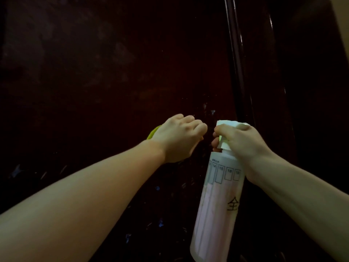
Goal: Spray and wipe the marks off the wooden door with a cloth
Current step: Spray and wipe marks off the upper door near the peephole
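two bare hands work close to a dark, glossy wooden door [113,72], seen from the head camera. right hand [239,140]: wrapped about the white trigger head of a tall translucent plastic spray bottle [217,201], fingers [217,142] curled over the trigger, nozzle aimed at the panel. the bottle holds pale pink liquid to roughly two thirds of its height, so it is judged moderately heavy and bottom-weighted; its smooth wall would likely be slippery when wet, and the neck under the trigger head is the secure place to take hold, as shown. left hand [179,137]: fingers curled into a near fist round a soft yellow-green cloth [153,134], of which only a small edge shows past the wrist; whether the cloth touches the door cannot be told. the cloth is judged light and limp, best bunched in the palm so a pad faces the wood. pale flecks and smears [212,111] lie on the door just above the gap between the hands, with more scattered lower down. a raised moulding strip [238,63] runs vertically to the right of the panel.
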A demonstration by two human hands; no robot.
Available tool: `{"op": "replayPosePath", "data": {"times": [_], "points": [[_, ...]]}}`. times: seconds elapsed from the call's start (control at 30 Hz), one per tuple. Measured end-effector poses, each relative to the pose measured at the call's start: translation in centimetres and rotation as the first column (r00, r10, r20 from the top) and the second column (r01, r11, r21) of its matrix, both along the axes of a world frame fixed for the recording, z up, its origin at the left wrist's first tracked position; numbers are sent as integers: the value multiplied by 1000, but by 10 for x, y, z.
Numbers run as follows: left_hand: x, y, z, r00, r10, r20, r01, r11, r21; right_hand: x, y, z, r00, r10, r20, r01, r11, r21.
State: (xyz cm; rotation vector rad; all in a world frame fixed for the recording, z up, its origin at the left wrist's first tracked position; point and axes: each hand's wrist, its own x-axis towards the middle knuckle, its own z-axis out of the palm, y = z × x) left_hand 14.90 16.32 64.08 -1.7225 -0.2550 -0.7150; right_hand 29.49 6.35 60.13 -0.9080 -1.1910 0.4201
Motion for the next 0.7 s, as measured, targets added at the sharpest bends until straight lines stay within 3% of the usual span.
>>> {"op": "replayPosePath", "data": {"times": [0.13, 0.2, 0.37, 0.7], "points": [[-1, -1, 10, 899, -95, 428, 129, 990, -51, 6, 2, 7, 996, -89, 17, 89, 996, 16], [4, 0, 21, 840, -105, 532, 149, 988, -41, 10, 3, 11, 996, -81, 29, 81, 997, 19], [12, 4, 35, 812, -137, 568, 168, 986, -1, 16, 2, 15, 990, -48, 136, 44, 999, 31], [13, 4, 34, 817, -108, 566, 144, 989, -18, 22, -1, 20, 989, -1, 146, -5, 999, 38]]}}
